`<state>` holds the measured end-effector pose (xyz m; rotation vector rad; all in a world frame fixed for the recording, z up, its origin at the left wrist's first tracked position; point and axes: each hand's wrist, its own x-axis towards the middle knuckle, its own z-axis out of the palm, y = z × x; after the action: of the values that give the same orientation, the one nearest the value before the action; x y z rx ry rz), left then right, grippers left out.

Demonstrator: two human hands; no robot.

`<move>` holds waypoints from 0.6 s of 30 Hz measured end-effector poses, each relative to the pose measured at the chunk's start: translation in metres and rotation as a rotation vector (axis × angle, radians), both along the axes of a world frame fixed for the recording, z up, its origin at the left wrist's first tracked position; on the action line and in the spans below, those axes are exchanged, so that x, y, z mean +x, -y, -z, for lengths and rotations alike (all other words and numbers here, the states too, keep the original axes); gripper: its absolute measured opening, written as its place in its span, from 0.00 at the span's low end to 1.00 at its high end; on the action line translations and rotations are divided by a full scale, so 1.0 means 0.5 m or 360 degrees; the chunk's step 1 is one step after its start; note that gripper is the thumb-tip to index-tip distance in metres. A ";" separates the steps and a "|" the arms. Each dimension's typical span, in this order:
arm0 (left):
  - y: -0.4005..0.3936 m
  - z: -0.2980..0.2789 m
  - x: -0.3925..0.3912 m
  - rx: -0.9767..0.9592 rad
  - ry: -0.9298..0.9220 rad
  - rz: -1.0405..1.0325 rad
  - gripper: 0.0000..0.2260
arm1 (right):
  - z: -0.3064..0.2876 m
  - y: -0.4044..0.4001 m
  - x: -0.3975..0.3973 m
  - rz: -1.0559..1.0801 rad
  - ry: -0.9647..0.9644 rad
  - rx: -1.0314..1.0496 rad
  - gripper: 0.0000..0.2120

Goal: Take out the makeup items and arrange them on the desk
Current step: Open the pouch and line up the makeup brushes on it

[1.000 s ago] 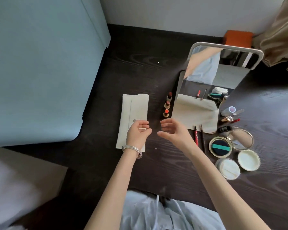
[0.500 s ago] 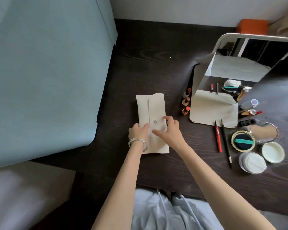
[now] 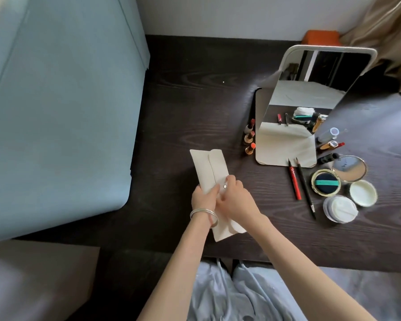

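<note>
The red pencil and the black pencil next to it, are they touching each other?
Apart. The head view shows a strip of dark desk between the red pencil and the black pencil along their whole length, narrowest at the far tips.

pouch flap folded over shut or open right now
Shut: the white pouch lies flat on the desk with its flap folded over; both hands press at its snap.

Both hands (image 3: 218,198) closed onto pouch (image 3: 210,172) snap; pouch now tilted.
</note>
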<state>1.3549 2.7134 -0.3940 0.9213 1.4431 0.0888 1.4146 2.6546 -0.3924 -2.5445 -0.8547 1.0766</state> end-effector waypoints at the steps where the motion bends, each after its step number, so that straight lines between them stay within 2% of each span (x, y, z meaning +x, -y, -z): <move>1: 0.004 0.000 -0.003 -0.0018 0.0010 -0.0001 0.12 | -0.001 0.004 -0.001 -0.0013 -0.0021 -0.0012 0.19; 6: 0.023 0.008 -0.026 -0.0099 0.0080 0.0044 0.12 | 0.006 0.027 -0.024 -0.0140 0.0076 -0.0068 0.15; 13: 0.018 0.006 -0.042 -0.0025 0.0092 0.0259 0.12 | -0.003 0.034 -0.035 -0.0317 0.0349 -0.0182 0.08; 15: 0.014 0.006 -0.047 -0.0072 0.0104 0.0237 0.12 | -0.008 0.036 -0.016 -0.0195 0.0343 -0.0118 0.05; 18: 0.008 0.018 -0.062 -0.0247 0.0191 0.0087 0.12 | -0.008 0.048 0.019 -0.0031 0.0307 -0.0015 0.10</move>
<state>1.3236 2.7093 -0.4031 0.8142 1.2942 -0.0085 1.4239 2.6306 -0.3882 -2.6854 -0.9243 0.8520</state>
